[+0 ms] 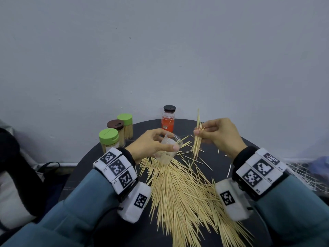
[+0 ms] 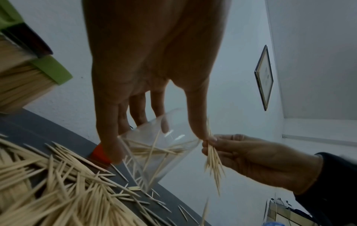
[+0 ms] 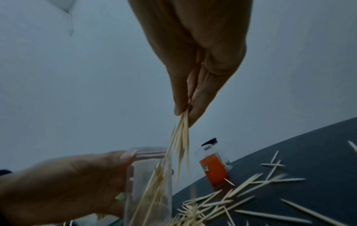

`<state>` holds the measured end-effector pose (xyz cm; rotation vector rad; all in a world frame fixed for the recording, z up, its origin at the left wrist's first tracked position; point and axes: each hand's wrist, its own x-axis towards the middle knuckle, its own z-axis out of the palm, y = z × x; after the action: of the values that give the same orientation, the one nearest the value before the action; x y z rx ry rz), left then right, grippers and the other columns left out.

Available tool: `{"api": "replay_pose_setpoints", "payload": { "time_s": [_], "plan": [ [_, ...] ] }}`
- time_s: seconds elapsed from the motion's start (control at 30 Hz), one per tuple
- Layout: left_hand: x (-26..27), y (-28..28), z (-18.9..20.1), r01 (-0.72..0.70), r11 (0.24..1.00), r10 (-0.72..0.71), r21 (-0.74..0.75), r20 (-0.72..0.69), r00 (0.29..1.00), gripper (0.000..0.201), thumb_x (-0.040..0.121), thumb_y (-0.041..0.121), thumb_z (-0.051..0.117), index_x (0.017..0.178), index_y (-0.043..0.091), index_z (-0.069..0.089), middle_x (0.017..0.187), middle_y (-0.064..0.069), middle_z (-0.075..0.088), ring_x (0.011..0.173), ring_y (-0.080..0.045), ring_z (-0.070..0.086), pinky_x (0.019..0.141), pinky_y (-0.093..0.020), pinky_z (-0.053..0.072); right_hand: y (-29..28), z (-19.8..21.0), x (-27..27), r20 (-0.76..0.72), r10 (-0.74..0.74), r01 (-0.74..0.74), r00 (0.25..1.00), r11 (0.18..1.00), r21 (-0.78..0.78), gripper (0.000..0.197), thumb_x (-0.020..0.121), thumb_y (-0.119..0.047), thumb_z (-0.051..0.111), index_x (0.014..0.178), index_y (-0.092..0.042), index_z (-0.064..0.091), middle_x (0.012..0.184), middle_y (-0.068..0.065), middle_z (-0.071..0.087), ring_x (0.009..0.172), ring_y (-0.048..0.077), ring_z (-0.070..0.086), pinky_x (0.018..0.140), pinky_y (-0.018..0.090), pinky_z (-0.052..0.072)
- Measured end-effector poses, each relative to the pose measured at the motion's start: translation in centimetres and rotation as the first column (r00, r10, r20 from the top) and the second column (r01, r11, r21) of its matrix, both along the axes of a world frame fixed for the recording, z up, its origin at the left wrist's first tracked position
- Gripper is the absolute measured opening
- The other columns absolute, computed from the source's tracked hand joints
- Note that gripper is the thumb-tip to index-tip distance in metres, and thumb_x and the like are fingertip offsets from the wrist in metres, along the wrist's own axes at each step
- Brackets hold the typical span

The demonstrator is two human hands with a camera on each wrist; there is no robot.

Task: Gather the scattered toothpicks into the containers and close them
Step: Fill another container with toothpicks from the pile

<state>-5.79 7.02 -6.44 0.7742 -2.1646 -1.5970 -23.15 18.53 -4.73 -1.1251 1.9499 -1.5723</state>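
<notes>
our left hand (image 1: 151, 143) grips the cup (image 1: 167, 150), mouth tilted toward 2 o'clock. our right hand (image 1: 219, 134) pinches a bundle (image 1: 197, 139) just beside it, long axis near upright, tips at 6.

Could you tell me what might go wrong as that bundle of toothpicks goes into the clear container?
The bundle pinched in the right hand is splayed, so stray ends may catch the rim of the clear container and spill. The left hand holds that container tilted with a few toothpicks inside, so they could slide out. The wrists hang just over the loose pile and may scatter it.
</notes>
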Motion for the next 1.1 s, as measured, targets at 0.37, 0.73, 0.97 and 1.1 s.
{"api": "replay_pose_setpoints", "payload": {
  "time_s": [0.37, 0.73, 0.97, 1.1],
  "plan": [
    [-0.4, 0.6, -0.6, 0.099, 0.994, -0.101, 0.05, 0.046, 0.994, 0.035, 0.078, 0.02, 0.075, 0.109, 0.028, 0.062, 0.114, -0.004, 0.063, 0.098, -0.012, 0.062, 0.076, -0.027, 0.054, -0.9, 1.0, 1.6, 0.038, -0.031, 0.04, 0.999, 0.962, -0.269, 0.028, 0.072, -0.01, 0.077, 0.094, 0.005, 0.068, 0.085, 0.022, 0.068, 0.08, 0.028, 0.069, 0.063, 0.024, 0.058],
    [-0.3, 0.6, -0.2, 0.084, 0.991, -0.083, 0.102, -0.018, 0.996, 0.047, 0.074, 0.024, 0.076, 0.118, 0.02, 0.06, 0.116, -0.006, 0.067, 0.107, -0.019, 0.064, 0.09, -0.04, 0.053, -1.2, -1.7, 3.5, -0.077, 0.043, -0.057, 0.996, 0.982, -0.183, 0.013, 0.078, -0.02, 0.073, 0.09, -0.016, 0.069, 0.087, -0.002, 0.072, 0.084, 0.006, 0.068, 0.074, 0.017, 0.054],
    [-0.3, 0.8, -0.1, 0.101, 0.989, -0.099, 0.109, -0.018, 0.995, 0.044, 0.078, 0.02, 0.074, 0.119, 0.018, 0.06, 0.116, -0.008, 0.067, 0.106, -0.02, 0.065, 0.079, -0.03, 0.055, -0.9, -1.7, 3.7, -0.029, 0.113, -0.117, 0.993, 0.973, -0.201, 0.009, 0.09, -0.018, 0.058, 0.095, -0.015, 0.066, 0.092, -0.002, 0.072, 0.087, 0.003, 0.068, 0.071, 0.009, 0.049],
    [-0.1, 0.6, 0.1, 0.088, 0.992, -0.086, 0.093, -0.022, 0.996, 0.046, 0.075, 0.024, 0.076, 0.118, 0.021, 0.061, 0.117, -0.008, 0.066, 0.107, -0.019, 0.064, 0.079, -0.03, 0.054, -0.9, -1.5, 3.3, -0.043, 0.088, -0.094, 0.995, 0.981, -0.167, 0.013, 0.094, -0.016, 0.051, 0.093, -0.021, 0.063, 0.094, -0.005, 0.07, 0.09, 0.002, 0.065, 0.079, 0.013, 0.049]
  ]
}}
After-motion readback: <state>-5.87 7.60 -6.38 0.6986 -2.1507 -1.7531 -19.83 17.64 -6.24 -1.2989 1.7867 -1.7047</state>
